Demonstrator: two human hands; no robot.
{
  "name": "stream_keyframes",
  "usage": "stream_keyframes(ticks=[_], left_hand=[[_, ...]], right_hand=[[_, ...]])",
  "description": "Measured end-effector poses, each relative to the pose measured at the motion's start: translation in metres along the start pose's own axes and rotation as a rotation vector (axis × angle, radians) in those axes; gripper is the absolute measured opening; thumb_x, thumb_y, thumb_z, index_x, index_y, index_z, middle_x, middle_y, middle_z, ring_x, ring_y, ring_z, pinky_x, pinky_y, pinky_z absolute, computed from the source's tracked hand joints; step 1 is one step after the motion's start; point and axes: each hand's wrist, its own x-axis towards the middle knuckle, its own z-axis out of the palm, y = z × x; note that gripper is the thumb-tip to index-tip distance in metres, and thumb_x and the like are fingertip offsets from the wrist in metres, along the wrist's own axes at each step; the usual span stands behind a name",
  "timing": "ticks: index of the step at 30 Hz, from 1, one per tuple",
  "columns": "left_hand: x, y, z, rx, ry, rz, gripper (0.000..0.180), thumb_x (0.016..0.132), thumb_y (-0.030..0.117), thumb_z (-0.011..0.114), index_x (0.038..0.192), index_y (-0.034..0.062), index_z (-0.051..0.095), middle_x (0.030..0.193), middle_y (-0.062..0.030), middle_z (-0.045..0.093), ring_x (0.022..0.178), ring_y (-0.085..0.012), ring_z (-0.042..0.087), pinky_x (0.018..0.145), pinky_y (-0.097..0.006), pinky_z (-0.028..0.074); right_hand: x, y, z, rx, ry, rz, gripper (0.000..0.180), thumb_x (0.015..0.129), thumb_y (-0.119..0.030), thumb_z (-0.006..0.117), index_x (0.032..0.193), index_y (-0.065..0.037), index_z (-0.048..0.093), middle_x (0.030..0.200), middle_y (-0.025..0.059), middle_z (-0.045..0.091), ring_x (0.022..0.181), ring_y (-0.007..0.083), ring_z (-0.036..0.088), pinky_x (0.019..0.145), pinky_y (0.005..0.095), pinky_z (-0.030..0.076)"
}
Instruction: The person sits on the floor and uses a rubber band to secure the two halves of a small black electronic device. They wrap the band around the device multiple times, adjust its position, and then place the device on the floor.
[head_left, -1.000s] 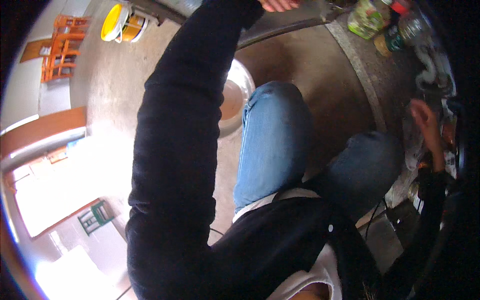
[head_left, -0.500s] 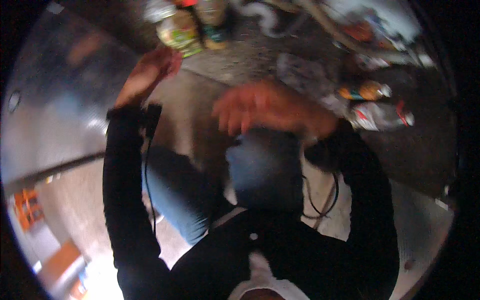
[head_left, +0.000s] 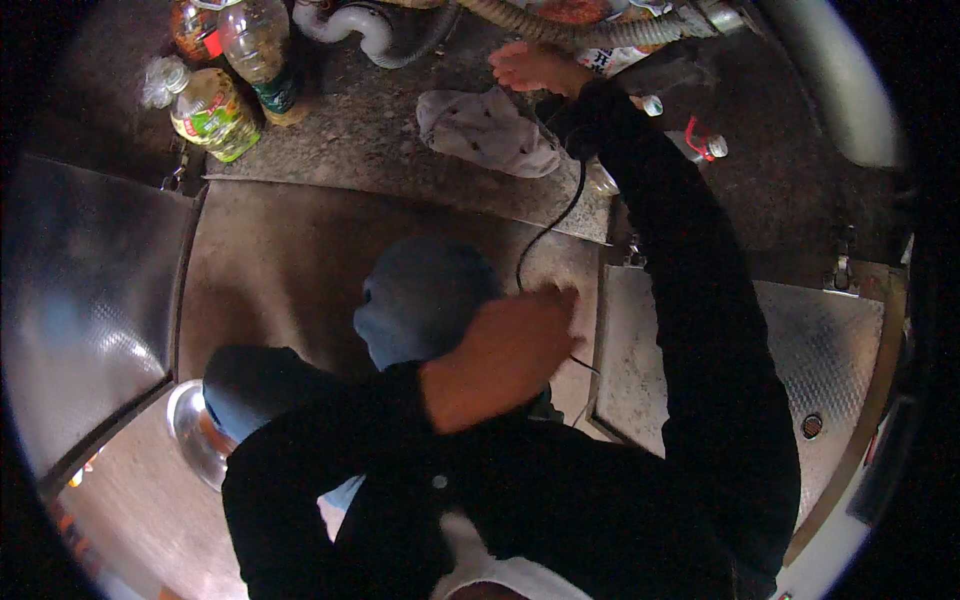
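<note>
My right hand (head_left: pixel 540 68) is stretched out toward the far shelf, palm down with fingers extended and nothing visible in it. It is just beyond a crumpled grey cloth (head_left: pixel 487 132) and short of a ribbed beige hose (head_left: pixel 570 33). My left hand (head_left: pixel 515 345) hangs over my lap beside my raised knee, slightly blurred, its fingers stretched out and no object showing in it. A black cord (head_left: pixel 553 225) runs from my right wrist down behind the left hand.
At far left stand a bottle with a green label (head_left: pixel 213 118) and a taller clear bottle (head_left: pixel 256 60). A white flexible pipe (head_left: pixel 365 32) lies farther back. Bottles, one with a red handle (head_left: pixel 706 140), partly hide behind my right arm. Metal panels (head_left: pixel 750 370) flank me.
My left hand has come back from near the bottles to over my lap. My right hand has reached forward, past the grey cloth. The view has shifted too.
</note>
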Motion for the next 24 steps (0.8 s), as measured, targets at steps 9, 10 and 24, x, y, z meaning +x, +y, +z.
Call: stream_keyframes(ticks=[9, 10, 24], left_hand=[[0.067, -0.022, 0.049, -0.390, 0.350, -0.248, 0.060, 0.091, 0.026, 0.061, 0.136, -0.0068, 0.038, 0.134, -0.0335, 0.046, 0.121, -0.0481, 0.048, 0.106, -0.050, 0.036], [0.068, -0.024, 0.054, -0.454, 0.208, -0.226, 0.058, 0.094, 0.028, 0.059, 0.136, -0.0069, 0.040, 0.134, -0.0312, 0.048, 0.122, -0.0448, 0.049, 0.105, -0.049, 0.039], [0.011, 0.014, 0.045, -0.396, -0.487, 0.958, 0.039, 0.102, 0.032, 0.044, 0.125, 0.0013, 0.055, 0.123, -0.0174, 0.056, 0.107, -0.0262, 0.059, 0.088, -0.040, 0.052]], right_hand=[[0.000, -0.006, -0.007, 0.026, -0.035, 0.010, 0.055, 0.087, -0.044, 0.070, 0.127, -0.009, 0.057, 0.126, 0.0134, 0.058, 0.113, 0.0234, 0.060, 0.097, 0.0353, 0.049], [0.004, 0.000, -0.012, 0.119, -0.213, -0.081, 0.055, 0.087, -0.044, 0.070, 0.127, -0.009, 0.057, 0.127, 0.0136, 0.058, 0.113, 0.0236, 0.060, 0.097, 0.0352, 0.049], [0.011, 0.057, 0.009, -0.506, 0.105, -0.013, 0.053, 0.097, -0.037, 0.058, 0.140, -0.009, 0.044, 0.108, 0.0110, 0.064, 0.096, 0.0240, 0.063, 0.086, 0.0421, 0.053]])
